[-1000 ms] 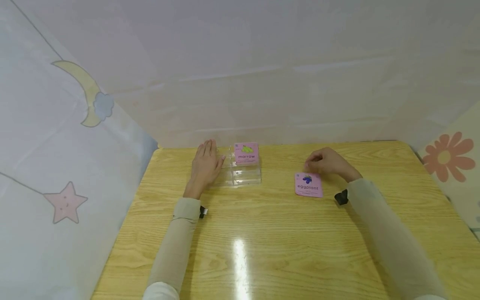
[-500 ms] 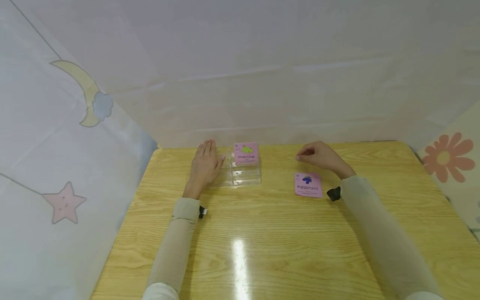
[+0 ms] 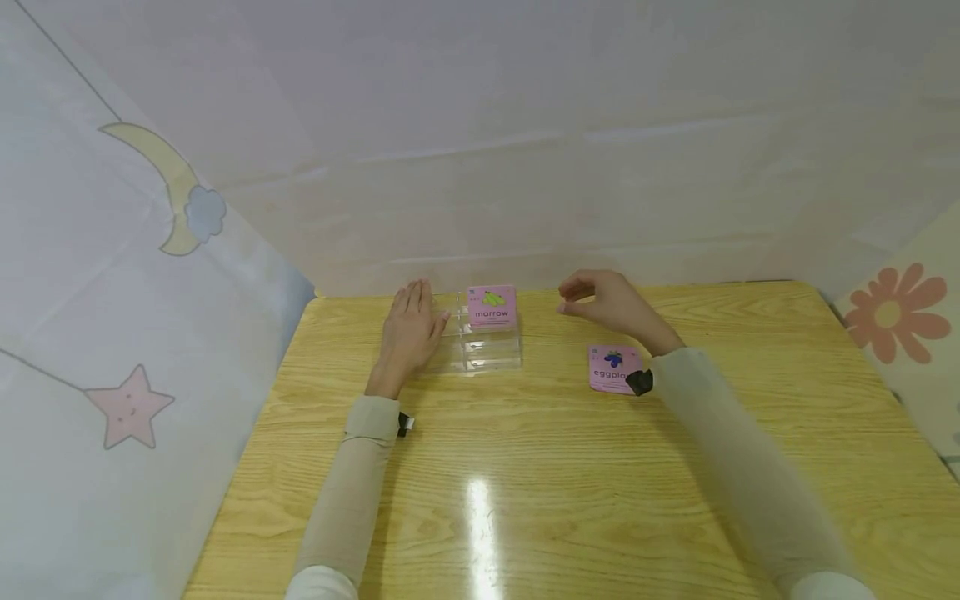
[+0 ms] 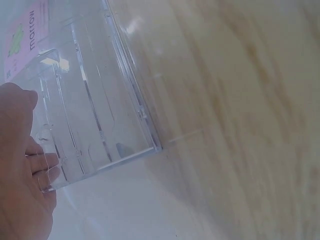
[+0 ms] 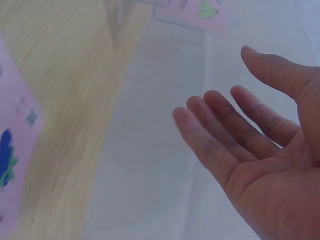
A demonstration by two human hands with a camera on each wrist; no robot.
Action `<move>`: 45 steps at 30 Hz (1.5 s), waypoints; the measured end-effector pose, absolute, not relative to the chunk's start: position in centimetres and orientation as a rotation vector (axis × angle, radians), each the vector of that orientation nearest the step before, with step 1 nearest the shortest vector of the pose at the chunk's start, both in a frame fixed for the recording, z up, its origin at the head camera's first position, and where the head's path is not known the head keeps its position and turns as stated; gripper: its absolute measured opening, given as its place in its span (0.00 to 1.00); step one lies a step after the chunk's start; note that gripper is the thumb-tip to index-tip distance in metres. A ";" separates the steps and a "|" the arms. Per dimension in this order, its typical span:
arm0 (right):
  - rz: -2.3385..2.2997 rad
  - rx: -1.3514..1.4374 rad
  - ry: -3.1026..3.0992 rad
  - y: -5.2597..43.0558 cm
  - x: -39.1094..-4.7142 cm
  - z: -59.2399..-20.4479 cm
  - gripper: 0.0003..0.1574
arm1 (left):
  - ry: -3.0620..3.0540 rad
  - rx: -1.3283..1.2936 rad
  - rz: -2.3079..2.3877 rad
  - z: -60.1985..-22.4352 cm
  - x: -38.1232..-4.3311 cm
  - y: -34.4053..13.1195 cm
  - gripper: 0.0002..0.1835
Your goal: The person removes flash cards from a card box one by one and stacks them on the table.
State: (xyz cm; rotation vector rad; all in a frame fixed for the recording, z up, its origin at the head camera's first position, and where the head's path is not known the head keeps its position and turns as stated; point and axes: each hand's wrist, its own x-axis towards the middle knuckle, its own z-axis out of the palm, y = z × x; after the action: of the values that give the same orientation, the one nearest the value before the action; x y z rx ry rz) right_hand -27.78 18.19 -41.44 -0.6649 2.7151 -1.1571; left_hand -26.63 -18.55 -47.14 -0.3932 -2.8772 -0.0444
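Note:
A clear plastic card rack (image 3: pixel 491 350) with tiered slots stands near the back of the table. In its upper right part sits a pink card printed "marrow" (image 3: pixel 492 307). My left hand (image 3: pixel 408 333) rests along the rack's left side; in the left wrist view its fingers show at the clear rack's (image 4: pixel 107 100) side edge. Above the table, right of the rack, my right hand (image 3: pixel 603 304) is in the air. The right wrist view shows the right hand (image 5: pixel 265 160) with fingers loosely bent and nothing in it. A pink "eggplant" card (image 3: pixel 609 363) lies below it, partly covered by the wrist strap.
The wooden table (image 3: pixel 555 483) ends at a pale fabric backdrop (image 3: pixel 525 167) just behind the rack. Side panels carry a printed star (image 3: pixel 131 408), a moon (image 3: pixel 168 179) and a flower (image 3: pixel 892 312). Black straps (image 3: pixel 640 382) sit on the wrists.
My right hand has risen off the eggplant card and moved left and back towards the rack. The left hand, the rack and both cards have stayed in place.

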 end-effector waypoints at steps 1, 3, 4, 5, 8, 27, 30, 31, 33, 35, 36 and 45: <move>-1.162 -0.669 2.712 17.8 -27.8 -41.3 0.23 | -2.877 -0.392 -0.038 -47.1 -26.6 -18.5 0.41; -1.171 -0.684 2.701 17.0 -27.8 -41.0 0.23 | -2.875 -0.390 -0.029 -47.2 -26.7 -18.5 0.41; -1.179 -0.691 2.693 16.7 -27.8 -40.9 0.23 | -2.875 -0.390 -0.028 -47.2 -26.7 -18.5 0.41; -1.183 -0.703 2.686 16.3 -27.8 -40.8 0.24 | -2.872 -0.390 -0.027 -47.2 -26.7 -18.4 0.41; -1.189 -0.732 2.672 15.3 -27.8 -40.5 0.25 | -2.881 -0.388 -0.039 -47.2 -26.7 -18.5 0.40; -0.885 -0.902 2.852 9.4 -28.0 -41.1 0.39 | -2.886 -0.383 -0.047 -47.0 -26.8 -18.1 0.40; -0.755 -0.973 2.917 8.4 -28.1 -41.8 0.40 | -2.880 -0.384 -0.045 -47.1 -26.9 -18.1 0.40; -0.699 -1.011 2.942 8.2 -28.1 -42.0 0.39 | -2.879 -0.383 -0.046 -47.2 -26.9 -18.1 0.40; -0.599 -1.082 2.988 7.8 -28.1 -42.3 0.38 | -2.879 -0.383 -0.051 -47.2 -26.9 -18.1 0.41; -0.512 -1.144 3.023 7.4 -28.1 -42.5 0.36 | -2.878 -0.384 -0.052 -47.2 -26.9 -18.1 0.41; -0.475 -1.161 3.037 7.3 -28.2 -42.6 0.36 | -2.875 -0.386 -0.052 -47.2 -26.9 -18.1 0.41; -0.322 -1.213 3.086 6.9 -28.4 -43.2 0.33 | -2.867 -0.384 -0.050 -47.2 -26.9 -18.0 0.41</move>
State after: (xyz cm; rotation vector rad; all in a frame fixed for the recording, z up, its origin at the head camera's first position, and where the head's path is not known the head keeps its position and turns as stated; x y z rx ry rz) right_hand -28.37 6.91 -43.17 -1.2129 3.0859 -0.3224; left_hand -26.90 -18.00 -47.22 -0.3845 -2.8666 -0.0499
